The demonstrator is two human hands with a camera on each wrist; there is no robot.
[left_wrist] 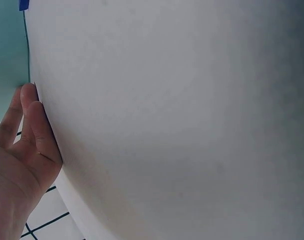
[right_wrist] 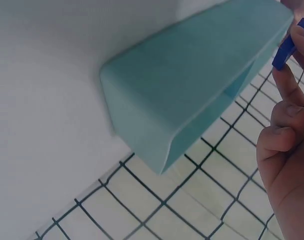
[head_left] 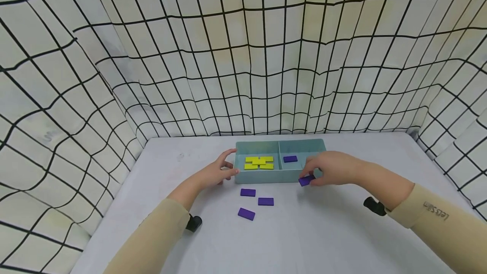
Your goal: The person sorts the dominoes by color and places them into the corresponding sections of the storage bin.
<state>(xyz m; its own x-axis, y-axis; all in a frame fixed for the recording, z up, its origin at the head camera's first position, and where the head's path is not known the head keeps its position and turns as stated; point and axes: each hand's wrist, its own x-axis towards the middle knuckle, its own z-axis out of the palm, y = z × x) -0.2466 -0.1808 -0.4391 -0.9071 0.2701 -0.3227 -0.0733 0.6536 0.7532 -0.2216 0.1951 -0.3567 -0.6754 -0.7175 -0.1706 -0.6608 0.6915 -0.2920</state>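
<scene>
A teal two-compartment box [head_left: 270,176] stands on the table. Several flat yellow blocks [head_left: 249,166] lie in its left compartment, and one purple block [head_left: 290,159] lies in the right. My right hand [head_left: 335,168] pinches another purple block [head_left: 305,180] between thumb and fingers at the box's front wall; in the right wrist view this block [right_wrist: 284,52] looks blue and is tilted. At the box's left end, my left hand [head_left: 217,170] has its fingers spread, touching the wall near the corners. The fingertips [left_wrist: 28,92] meet the teal wall in the left wrist view.
Three purple blocks, a left one [head_left: 248,192], a right one [head_left: 266,201] and a nearer tilted one [head_left: 246,214], lie loose before the box. The white table [head_left: 304,240] is bounded behind and at both sides by white walls with black netting [head_left: 262,75].
</scene>
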